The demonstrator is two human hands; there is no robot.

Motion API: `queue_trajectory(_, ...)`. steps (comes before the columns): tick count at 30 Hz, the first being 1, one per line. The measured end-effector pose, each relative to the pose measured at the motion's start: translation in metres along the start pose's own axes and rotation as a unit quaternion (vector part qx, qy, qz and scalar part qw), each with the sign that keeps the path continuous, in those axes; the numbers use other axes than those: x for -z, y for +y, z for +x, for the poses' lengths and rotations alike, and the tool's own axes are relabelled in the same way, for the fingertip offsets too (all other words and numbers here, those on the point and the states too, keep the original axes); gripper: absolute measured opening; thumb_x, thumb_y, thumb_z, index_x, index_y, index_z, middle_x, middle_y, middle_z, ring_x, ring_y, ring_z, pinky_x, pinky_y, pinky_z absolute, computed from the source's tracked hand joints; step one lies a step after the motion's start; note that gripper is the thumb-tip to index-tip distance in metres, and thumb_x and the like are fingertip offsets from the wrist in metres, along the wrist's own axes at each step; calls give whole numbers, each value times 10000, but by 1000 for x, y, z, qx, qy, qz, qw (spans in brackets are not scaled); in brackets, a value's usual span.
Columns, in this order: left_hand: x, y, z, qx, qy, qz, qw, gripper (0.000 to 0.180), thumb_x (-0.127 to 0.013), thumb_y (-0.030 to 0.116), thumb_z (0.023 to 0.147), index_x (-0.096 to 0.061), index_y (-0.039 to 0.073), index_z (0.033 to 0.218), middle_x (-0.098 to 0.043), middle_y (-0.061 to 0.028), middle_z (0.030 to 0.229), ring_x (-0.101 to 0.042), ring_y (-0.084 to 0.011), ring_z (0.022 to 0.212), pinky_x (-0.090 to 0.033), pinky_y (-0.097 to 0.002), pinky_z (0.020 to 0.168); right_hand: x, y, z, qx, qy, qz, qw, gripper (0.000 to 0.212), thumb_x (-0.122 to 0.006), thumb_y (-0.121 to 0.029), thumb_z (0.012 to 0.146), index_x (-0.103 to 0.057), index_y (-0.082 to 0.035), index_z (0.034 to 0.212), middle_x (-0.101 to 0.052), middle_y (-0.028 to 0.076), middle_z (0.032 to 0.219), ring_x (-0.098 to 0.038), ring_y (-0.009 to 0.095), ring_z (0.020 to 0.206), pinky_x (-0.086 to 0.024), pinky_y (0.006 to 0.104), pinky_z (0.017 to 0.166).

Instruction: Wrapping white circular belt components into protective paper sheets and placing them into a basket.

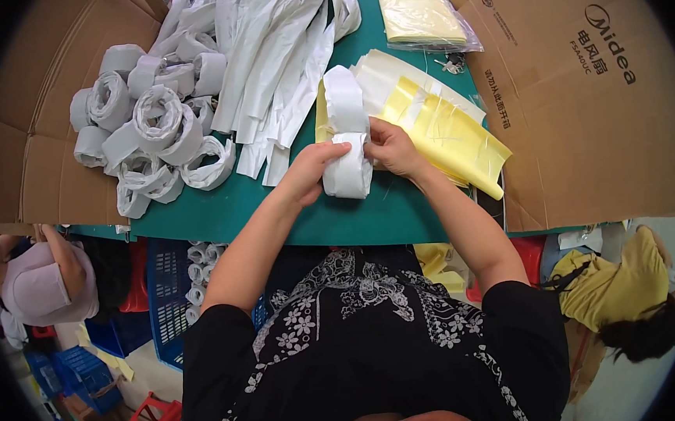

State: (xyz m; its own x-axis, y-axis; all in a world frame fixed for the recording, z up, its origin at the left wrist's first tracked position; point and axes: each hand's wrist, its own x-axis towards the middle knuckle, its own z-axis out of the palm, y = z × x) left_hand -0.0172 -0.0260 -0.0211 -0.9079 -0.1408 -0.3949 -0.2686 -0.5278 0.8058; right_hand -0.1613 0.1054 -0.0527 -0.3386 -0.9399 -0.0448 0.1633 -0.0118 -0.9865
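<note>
Just above the table's front edge, my left hand (309,171) grips a roll of white strip (346,175) from its left side, thumb lying on top. The fingers of my right hand (396,150) are closed on the roll's right edge. From the roll, a white loop of the same strip (344,99) stretches away from me. Yellow sheet material (425,114) lies beneath and to the right of the strip. What my fingertips do inside the roll is hidden.
Finished-looking white rolls (157,117) are heaped at the left. Long white strips (276,54) spread across the green table (276,223). A bagged yellow stack (421,13) and keys (450,63) lie at the back right. Cardboard panels (575,139) flank the table; people sit either side.
</note>
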Motion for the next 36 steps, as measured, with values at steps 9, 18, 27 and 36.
queue_trajectory(9, 11, 13, -2, 15, -54, -236, 970, 454, -435, 345, 943, -497, -30, 1190, -628, -76, 998, -622, -160, 859, -501, -276, 783, -10, -18, 19, -154, 55, 133, 977, 507, -532, -56, 883, -354, -139, 1350, -615, 109, 1045, -648, 185, 809, -554, 312, 669)
queue_trajectory(18, 16, 9, 7, -473, 34, 583, 660, 284, -680, 170, 782, -624, 62, 1038, -614, -121, 1040, -520, -297, 1052, -404, -348, 896, -22, -27, 17, -278, 127, 255, 917, 303, -487, -254, 927, -518, -84, 1176, -620, 77, 1021, -638, 198, 861, -564, 300, 737)
queue_trajectory(27, 25, 38, 41, -97, 127, 80, 984, 330, -592, 298, 874, -645, -20, 944, -653, -43, 824, -601, -110, 709, -460, -230, 653, -7, -11, 50, -121, 89, 256, 955, 588, -554, 51, 744, -411, -102, 1293, -534, 76, 1191, -564, 223, 1023, -478, 363, 866)
queue_trajectory(36, 38, 89, 36, 21, 71, -35, 997, 329, -525, 261, 894, -582, -6, 1079, -643, -96, 980, -632, -197, 828, -508, -344, 749, -1, -32, 67, -218, 55, 326, 918, 416, -544, -36, 845, -487, -136, 1244, -587, 68, 1095, -584, 212, 992, -468, 392, 895)
